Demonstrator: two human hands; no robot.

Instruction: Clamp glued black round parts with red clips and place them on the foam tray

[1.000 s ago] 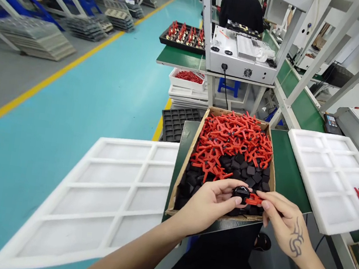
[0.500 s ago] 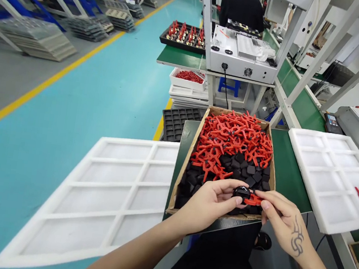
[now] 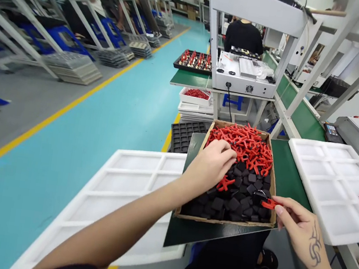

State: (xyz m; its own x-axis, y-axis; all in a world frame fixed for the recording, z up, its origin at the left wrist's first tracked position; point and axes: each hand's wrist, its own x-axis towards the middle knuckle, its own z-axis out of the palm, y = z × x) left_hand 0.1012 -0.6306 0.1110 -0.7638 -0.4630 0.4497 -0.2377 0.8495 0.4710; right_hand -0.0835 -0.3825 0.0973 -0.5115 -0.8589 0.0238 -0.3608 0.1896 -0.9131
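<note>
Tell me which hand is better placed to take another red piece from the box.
Likely the left hand: it is at the heap of red pieces in the cardboard box, though whether it grips one is hidden. The right hand, near the box's right edge, holds a red piece.

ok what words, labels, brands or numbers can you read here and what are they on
No text can be read.
Keyed device at the right: any key markings are too small.
Glossy black piece by the red clip in the right hand: too small to tell.
White machine: no wording legible.
</note>
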